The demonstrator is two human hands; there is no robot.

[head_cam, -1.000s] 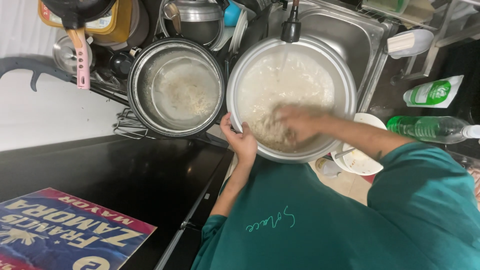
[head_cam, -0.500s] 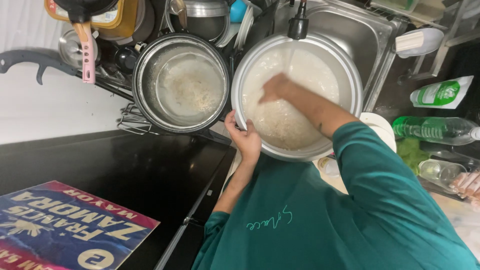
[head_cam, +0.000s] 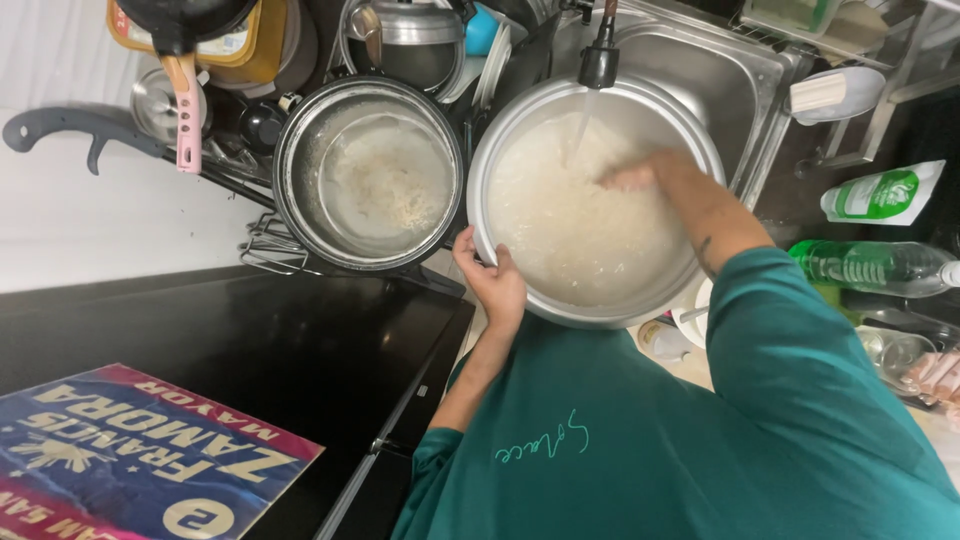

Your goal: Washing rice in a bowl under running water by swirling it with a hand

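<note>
A round metal pot [head_cam: 560,300] of rice in cloudy water sits in the steel sink [head_cam: 720,70] under the running tap [head_cam: 600,60].

The pot's inside is milky white and grainy, its rim thin, smooth and shiny. The left hand [head_cam: 492,285] clasps the near rim, thumb inside and fingers curled around the outside. The right hand [head_cam: 645,175] dips into the wet rice, fingers loosely spread and holding nothing. Just beside the pot on the left stands a second steel pot [head_cam: 368,170] with a dull film of rice residue. A glossy black counter [head_cam: 250,350] lies nearer, and a green plastic bottle [head_cam: 870,265] lies off to the right.
</note>
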